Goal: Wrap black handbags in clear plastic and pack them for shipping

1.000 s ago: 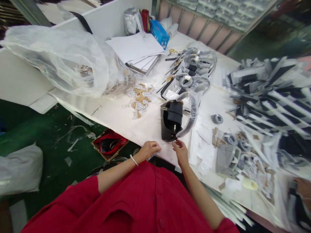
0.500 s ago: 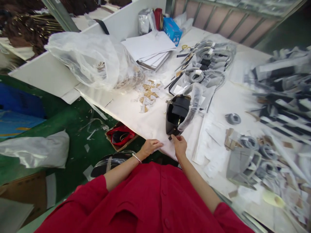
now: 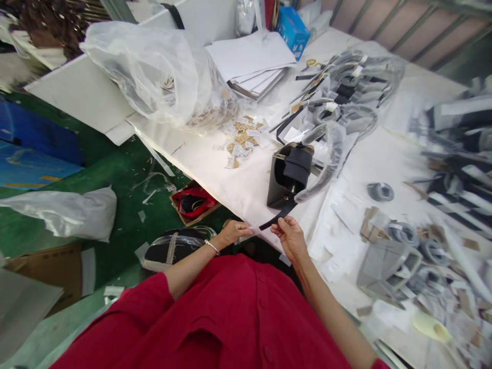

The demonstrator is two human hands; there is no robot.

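Note:
A small black handbag [image 3: 288,177] stands on the white table [image 3: 238,187], its handle wrapped in clear plastic [image 3: 326,161]. A thin black strap [image 3: 277,217] runs from the bag toward me. My right hand [image 3: 291,237] pinches the strap's near end at the table edge. My left hand [image 3: 235,230] is closed on a small white paper slip [image 3: 249,231] just left of the strap. A bracelet circles my left wrist.
A big clear plastic bag [image 3: 154,77] lies at the back left beside a stack of white sheets [image 3: 251,61] and a blue box [image 3: 294,28]. Small tan tags [image 3: 242,141] are scattered mid-table. Grey and black strap parts [image 3: 423,169] crowd the right. A red-lined box [image 3: 194,202] sits on the green floor.
The black strap has been drawn out from the bag toward me by my right hand. My left hand stays at the table edge. The view has shifted left and down.

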